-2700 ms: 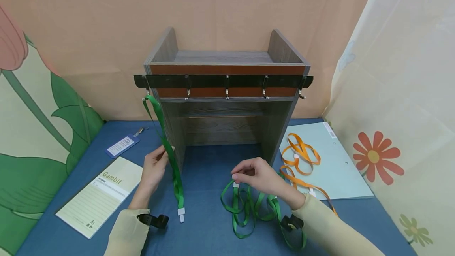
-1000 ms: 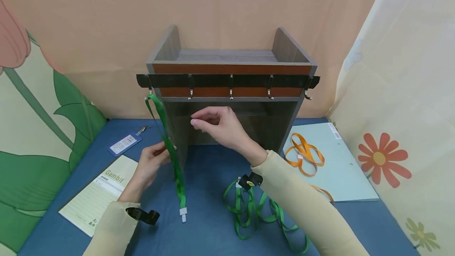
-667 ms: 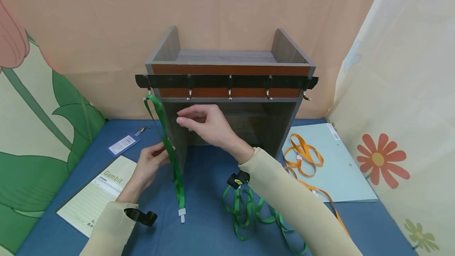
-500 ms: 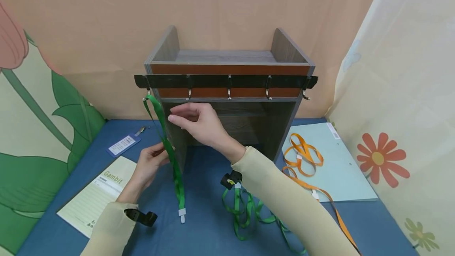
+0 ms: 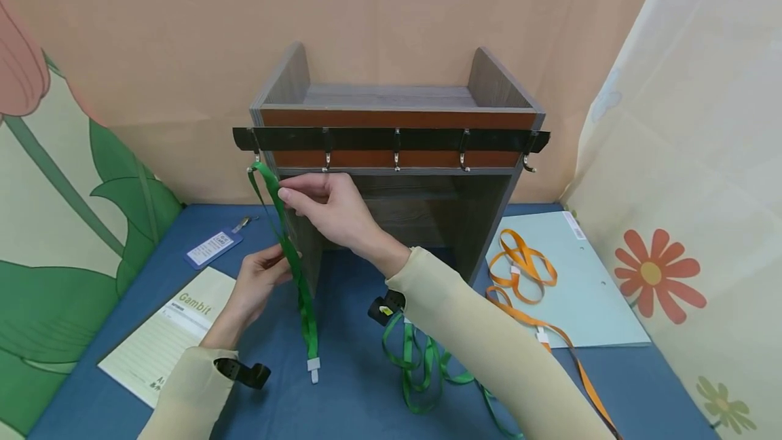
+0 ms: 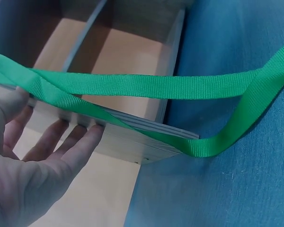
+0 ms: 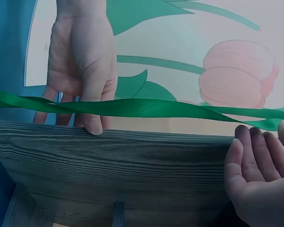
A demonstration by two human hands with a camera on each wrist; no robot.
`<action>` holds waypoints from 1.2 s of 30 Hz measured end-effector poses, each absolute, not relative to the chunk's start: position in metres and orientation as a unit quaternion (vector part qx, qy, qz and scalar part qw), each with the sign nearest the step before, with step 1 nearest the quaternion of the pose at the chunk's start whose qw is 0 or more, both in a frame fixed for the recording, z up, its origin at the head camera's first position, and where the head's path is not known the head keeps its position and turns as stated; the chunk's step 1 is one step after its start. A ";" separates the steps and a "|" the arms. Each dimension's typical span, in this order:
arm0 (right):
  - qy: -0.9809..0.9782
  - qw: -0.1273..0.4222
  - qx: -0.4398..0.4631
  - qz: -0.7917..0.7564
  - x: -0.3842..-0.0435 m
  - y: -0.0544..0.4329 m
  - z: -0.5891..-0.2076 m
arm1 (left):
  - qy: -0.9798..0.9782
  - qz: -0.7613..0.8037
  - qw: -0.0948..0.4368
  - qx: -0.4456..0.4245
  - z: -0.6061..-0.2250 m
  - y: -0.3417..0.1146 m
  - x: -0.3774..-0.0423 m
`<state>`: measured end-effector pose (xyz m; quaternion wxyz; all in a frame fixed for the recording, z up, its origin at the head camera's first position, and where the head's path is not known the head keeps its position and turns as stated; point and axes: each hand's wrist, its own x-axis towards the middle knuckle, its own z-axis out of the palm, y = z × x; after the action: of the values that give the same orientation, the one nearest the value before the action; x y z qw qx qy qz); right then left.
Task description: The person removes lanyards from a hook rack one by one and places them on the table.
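Note:
A green lanyard (image 5: 273,197) hangs from the leftmost hook of a black hook strip (image 5: 427,139), its white clip (image 5: 313,363) at the bottom. My right hand (image 5: 332,209) is at the upper part of this lanyard, thumb and fingertips slightly apart at its edge, as the right wrist view shows too. Lower down, behind the strap, my left hand (image 5: 259,284) holds the side panel of the grey wooden shelf (image 5: 305,243). In the left wrist view, its fingers (image 6: 87,142) lie on the panel's outer face while the thumb reaches its front edge.
More green lanyards (image 5: 421,369) lie tangled on the blue tablecloth (image 5: 348,331), partly beneath my right forearm. Orange lanyards (image 5: 519,267) rest on a pale blue folder (image 5: 586,290). At left are a blue badge holder (image 5: 212,248) and a Gambit notepad (image 5: 168,335).
My right hand has risen from the green lanyards on the table and moved left to the hanging one. My left hand stays at the shelf's side, its wrist slightly shifted left.

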<state>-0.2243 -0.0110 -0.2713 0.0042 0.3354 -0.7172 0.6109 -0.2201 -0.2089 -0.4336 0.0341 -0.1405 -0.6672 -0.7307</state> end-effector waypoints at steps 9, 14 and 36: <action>-0.718 0.001 0.324 0.616 -0.233 -0.014 -0.273 | -0.666 -0.730 0.031 -0.150 -0.433 -0.210 -0.221; -0.713 -0.005 0.325 0.621 -0.233 -0.016 -0.274 | -0.670 -0.727 0.033 -0.145 -0.432 -0.210 -0.221; -0.689 0.002 0.313 0.654 -0.221 -0.001 -0.268 | -0.696 -0.707 0.025 -0.119 -0.431 -0.209 -0.220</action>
<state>-0.2209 -0.0006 -0.2681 0.0016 0.3130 -0.6891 0.6536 -0.2196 -0.2090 -0.4308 0.0251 -0.1190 -0.6963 -0.7073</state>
